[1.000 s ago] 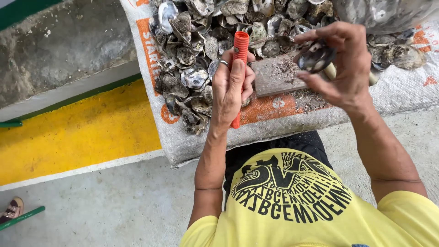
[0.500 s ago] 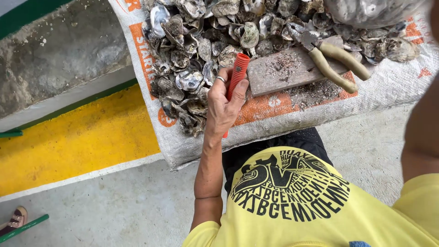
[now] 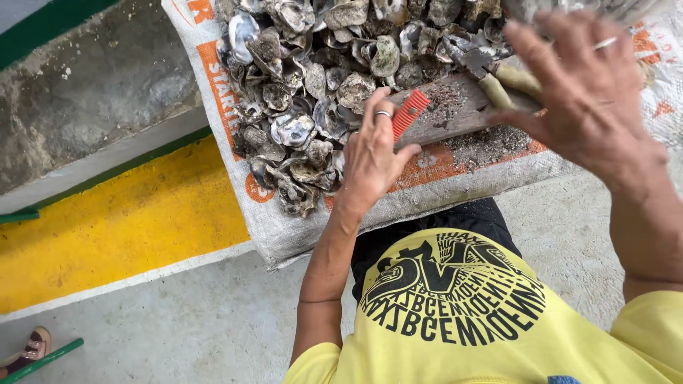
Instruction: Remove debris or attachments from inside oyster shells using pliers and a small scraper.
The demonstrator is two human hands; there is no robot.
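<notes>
Now left hand (image 3: 371, 153) fingers grasping red-handled tool (image 3: 409, 114); right hand (image 3: 580, 92) fingers spread, released.

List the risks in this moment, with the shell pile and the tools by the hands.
1. The left hand grips a red-handled tool right against the heap of jagged oyster shells; bare fingers could get cut on an edge.
2. The right hand is open and blurred just above the pliers on the wooden block; it might knock them off.
3. Grit on the block could make whatever is set there slip.
</notes>
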